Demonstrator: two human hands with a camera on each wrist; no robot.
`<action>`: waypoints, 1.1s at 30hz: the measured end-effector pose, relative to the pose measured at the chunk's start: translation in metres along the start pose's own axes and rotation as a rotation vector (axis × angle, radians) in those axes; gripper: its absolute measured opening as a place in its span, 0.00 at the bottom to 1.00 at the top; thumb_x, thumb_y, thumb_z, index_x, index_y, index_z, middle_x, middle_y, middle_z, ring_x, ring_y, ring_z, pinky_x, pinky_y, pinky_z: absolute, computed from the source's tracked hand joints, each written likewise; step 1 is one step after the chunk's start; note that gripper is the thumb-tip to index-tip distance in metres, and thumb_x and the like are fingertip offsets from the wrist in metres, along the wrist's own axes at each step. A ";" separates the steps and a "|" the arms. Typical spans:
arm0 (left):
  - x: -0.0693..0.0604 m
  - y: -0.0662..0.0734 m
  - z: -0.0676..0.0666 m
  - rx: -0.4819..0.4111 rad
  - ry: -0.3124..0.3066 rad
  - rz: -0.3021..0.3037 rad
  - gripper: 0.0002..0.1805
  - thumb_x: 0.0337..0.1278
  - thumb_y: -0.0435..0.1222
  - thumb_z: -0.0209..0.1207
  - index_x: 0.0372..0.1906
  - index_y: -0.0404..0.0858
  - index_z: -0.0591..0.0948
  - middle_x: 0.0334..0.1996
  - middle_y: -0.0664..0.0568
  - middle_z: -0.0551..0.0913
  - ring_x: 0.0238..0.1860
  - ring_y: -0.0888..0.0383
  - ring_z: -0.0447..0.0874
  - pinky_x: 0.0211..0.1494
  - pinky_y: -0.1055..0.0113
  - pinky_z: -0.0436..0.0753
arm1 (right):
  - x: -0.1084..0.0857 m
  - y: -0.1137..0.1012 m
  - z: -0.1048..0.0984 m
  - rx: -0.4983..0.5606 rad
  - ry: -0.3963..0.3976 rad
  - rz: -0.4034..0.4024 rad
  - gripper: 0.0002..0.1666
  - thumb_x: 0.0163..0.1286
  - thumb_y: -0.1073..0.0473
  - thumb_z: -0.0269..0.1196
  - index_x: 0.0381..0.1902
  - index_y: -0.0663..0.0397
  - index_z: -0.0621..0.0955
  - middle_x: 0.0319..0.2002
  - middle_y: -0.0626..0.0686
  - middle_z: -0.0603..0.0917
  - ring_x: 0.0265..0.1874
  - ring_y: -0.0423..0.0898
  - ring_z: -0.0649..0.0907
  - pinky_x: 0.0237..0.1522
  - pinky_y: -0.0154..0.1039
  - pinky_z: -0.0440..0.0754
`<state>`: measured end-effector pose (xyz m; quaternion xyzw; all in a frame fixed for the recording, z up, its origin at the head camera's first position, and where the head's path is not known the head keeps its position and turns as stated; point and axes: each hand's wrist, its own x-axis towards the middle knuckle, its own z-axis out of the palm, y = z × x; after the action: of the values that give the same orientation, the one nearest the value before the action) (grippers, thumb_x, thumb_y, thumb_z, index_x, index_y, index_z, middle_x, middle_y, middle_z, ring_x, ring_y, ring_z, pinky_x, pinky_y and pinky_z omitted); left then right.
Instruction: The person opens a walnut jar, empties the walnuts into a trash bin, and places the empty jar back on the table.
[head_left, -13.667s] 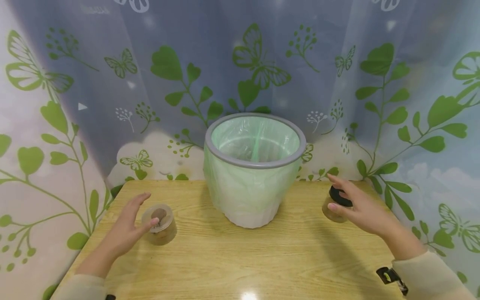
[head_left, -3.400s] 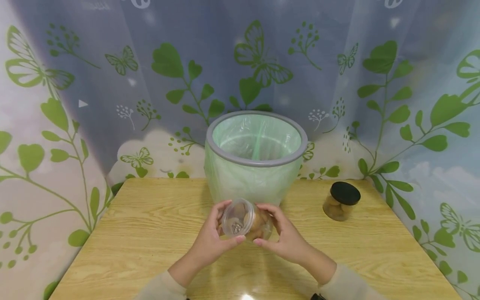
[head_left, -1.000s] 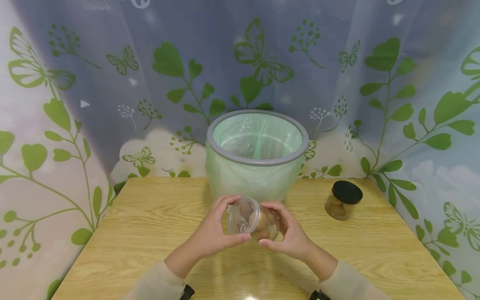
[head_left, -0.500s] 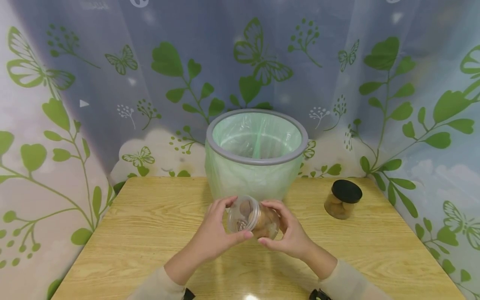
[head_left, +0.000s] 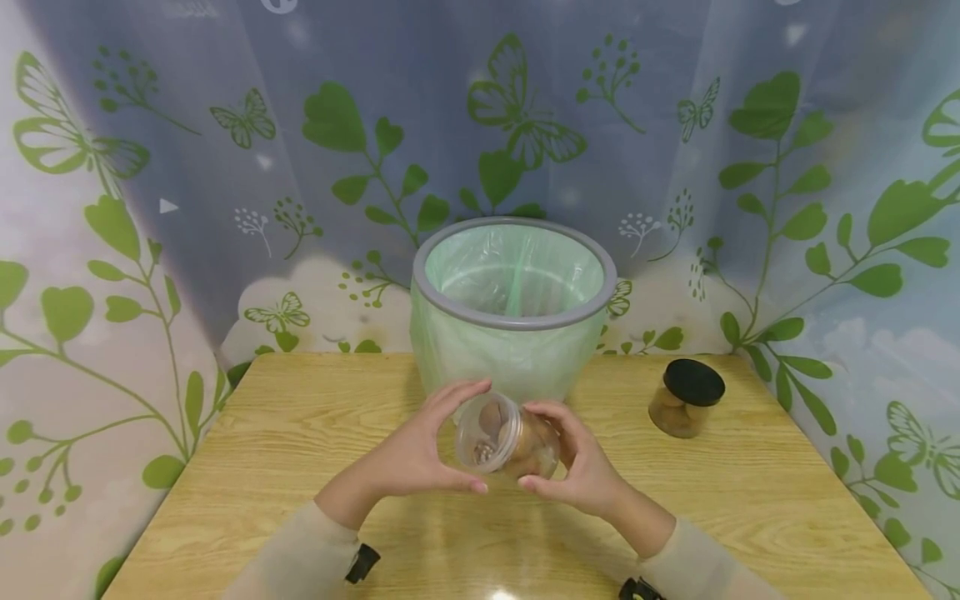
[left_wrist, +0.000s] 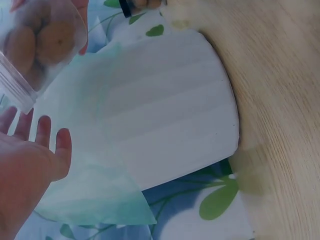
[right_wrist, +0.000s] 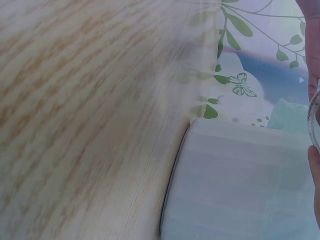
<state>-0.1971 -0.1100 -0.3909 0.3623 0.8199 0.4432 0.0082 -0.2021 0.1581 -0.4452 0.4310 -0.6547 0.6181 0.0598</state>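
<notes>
A clear plastic jar (head_left: 531, 446) with brown round pieces inside is tilted on its side, its clear lid end toward the left hand. The right hand (head_left: 588, 475) grips the jar's base end between thumb and fingers. The left hand (head_left: 408, 454) is spread around the lid end, thumb and fingers apart; in the left wrist view the fingers of the left hand (left_wrist: 30, 160) stand just off the jar (left_wrist: 42, 45). At the right edge of the right wrist view, part of the right hand (right_wrist: 314, 50) shows beside the jar's rim.
Behind the hands stands a bin (head_left: 495, 358) with a grey rim and a pale green liner. A second jar with a black lid (head_left: 693, 383) sits at the table's right. A patterned curtain (head_left: 420, 108) hangs behind the wooden table (head_left: 247, 483).
The left hand has loosened from the lid end, its fingers and thumb spreading wider, with its wrist shifted left. The right hand holds the jar nearly where it was. Earlier, the jar stood at the table's left.
</notes>
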 end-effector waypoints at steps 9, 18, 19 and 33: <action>0.000 0.001 -0.001 0.003 -0.001 0.021 0.56 0.39 0.49 0.80 0.76 0.52 0.63 0.72 0.56 0.62 0.73 0.50 0.58 0.68 0.36 0.63 | 0.000 -0.001 0.001 0.017 -0.023 -0.015 0.47 0.53 0.76 0.73 0.68 0.70 0.63 0.65 0.53 0.70 0.61 0.45 0.73 0.60 0.37 0.75; -0.004 0.003 0.008 -0.020 0.075 -0.025 0.53 0.40 0.49 0.79 0.74 0.50 0.65 0.70 0.58 0.64 0.73 0.52 0.59 0.69 0.39 0.62 | -0.001 0.000 0.002 0.013 -0.018 -0.006 0.46 0.54 0.75 0.73 0.68 0.68 0.63 0.65 0.52 0.69 0.63 0.45 0.73 0.60 0.37 0.76; -0.005 0.004 0.009 -0.015 0.092 -0.037 0.53 0.41 0.50 0.79 0.74 0.49 0.65 0.70 0.58 0.64 0.72 0.52 0.60 0.69 0.39 0.63 | -0.001 0.000 0.002 0.009 -0.016 -0.009 0.46 0.54 0.76 0.73 0.68 0.68 0.63 0.65 0.53 0.69 0.63 0.45 0.73 0.60 0.37 0.75; -0.012 0.022 0.030 0.146 0.258 -0.234 0.51 0.44 0.62 0.73 0.71 0.39 0.70 0.64 0.51 0.73 0.67 0.49 0.66 0.65 0.38 0.67 | 0.000 -0.001 0.004 -0.045 -0.010 -0.052 0.49 0.49 0.80 0.73 0.68 0.69 0.65 0.64 0.58 0.69 0.63 0.45 0.73 0.62 0.38 0.74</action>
<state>-0.1653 -0.0883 -0.3964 0.2043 0.8806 0.4214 -0.0722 -0.2000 0.1551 -0.4451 0.4495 -0.6574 0.5992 0.0824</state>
